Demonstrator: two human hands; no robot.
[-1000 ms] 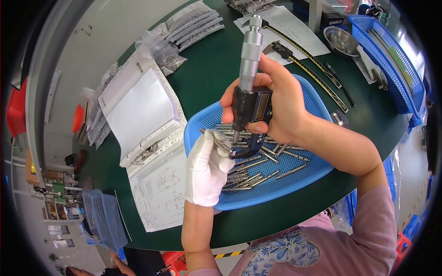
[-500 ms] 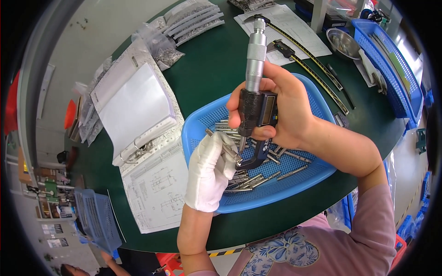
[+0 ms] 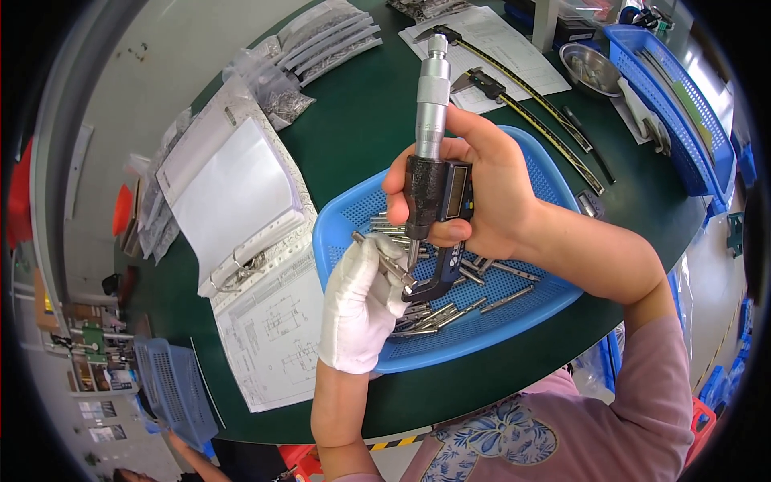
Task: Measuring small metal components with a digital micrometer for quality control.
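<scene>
My right hand [image 3: 494, 181] is bare and closed round a digital micrometer [image 3: 431, 120], held upright with its silver thimble on top and its dark frame curving below. In a white glove, my left hand [image 3: 353, 309] pinches a slim metal pin [image 3: 385, 259]. The pin's lower end lies at the micrometer's jaw opening; whether both jaw faces touch it I cannot tell. Beneath both hands is a blue perforated basket [image 3: 554, 189], where several similar metal pins [image 3: 506, 299] lie loose.
An open ring binder [image 3: 233, 181] with drawing sheets [image 3: 277, 337] lies left. Bags of small parts [image 3: 329, 36] sit at the back. Two calipers [image 3: 546, 124], a metal bowl [image 3: 593, 68], a white glove [image 3: 642, 112] and another blue basket [image 3: 675, 104] are right. A person's arm [image 3: 193, 458] shows lower left.
The micrometer and my right hand have shifted slightly left and down in the picture. The pin and my left glove have moved a little left with them. Both grips stay the same.
</scene>
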